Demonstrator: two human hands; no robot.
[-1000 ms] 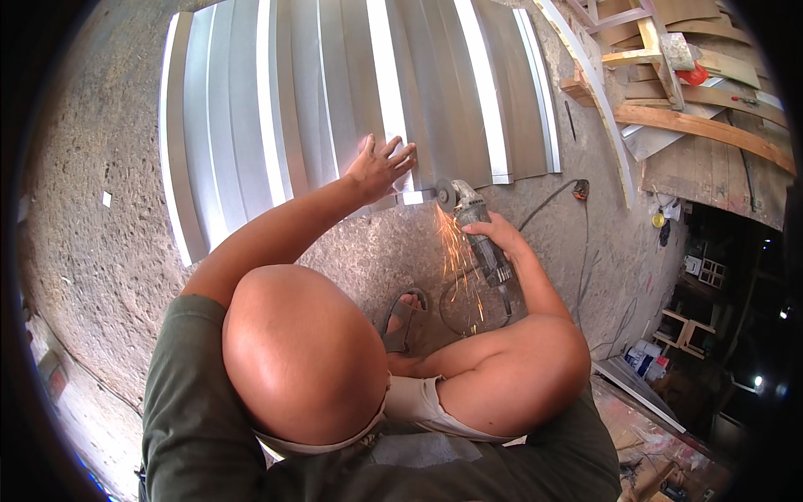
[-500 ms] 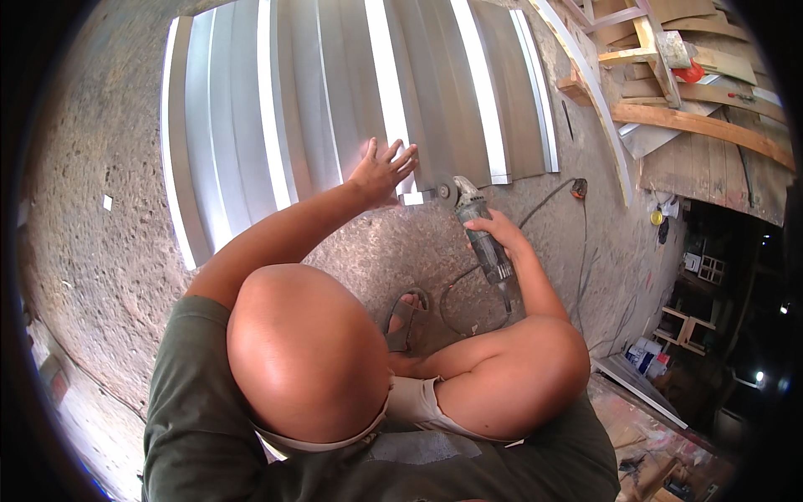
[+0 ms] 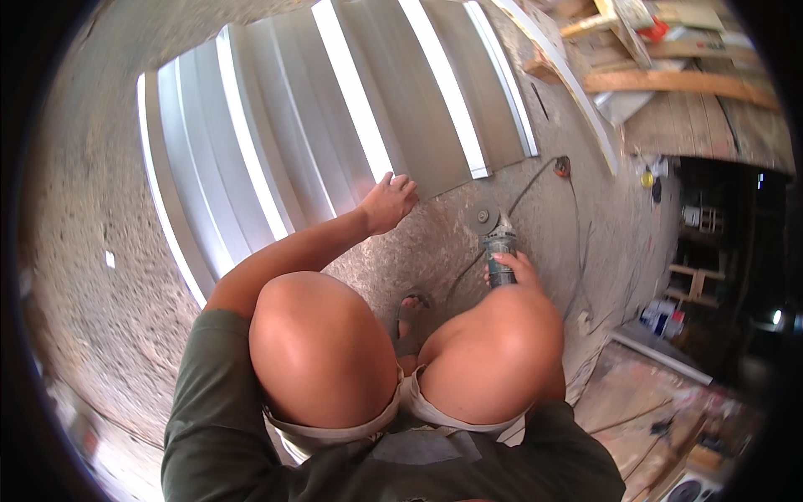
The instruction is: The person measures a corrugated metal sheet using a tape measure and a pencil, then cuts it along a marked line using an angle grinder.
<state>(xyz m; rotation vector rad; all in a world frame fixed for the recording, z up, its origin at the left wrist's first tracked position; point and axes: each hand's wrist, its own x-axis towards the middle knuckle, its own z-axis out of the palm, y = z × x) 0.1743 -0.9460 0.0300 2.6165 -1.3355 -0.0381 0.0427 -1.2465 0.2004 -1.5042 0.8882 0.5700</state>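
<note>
A ribbed metal sheet (image 3: 276,109) lies on the ground in front of me. My left hand (image 3: 391,203) is at its near edge, fingers curled over the end of a bright raised rib; the hand hides what is beneath it. In my right hand (image 3: 520,269) is an angle grinder (image 3: 500,243), gripped round its body, in front of my right knee. Its round disc (image 3: 483,217) faces up, a short way from the sheet's edge and not touching it. Whether the disc spins cannot be told.
The grinder's dark cord (image 3: 535,182) runs over the rough concrete floor (image 3: 84,209) towards an orange-and-black connector (image 3: 562,167). Wooden frames and planks (image 3: 669,81) are piled at the far right. A long pale strip (image 3: 577,96) lies beside them. My sandalled foot (image 3: 410,314) shows between my knees.
My right hand has drawn the grinder back, away from the sheet's edge and nearer my knee. My left hand's spread fingers have curled in at the edge. My view and knees have shifted.
</note>
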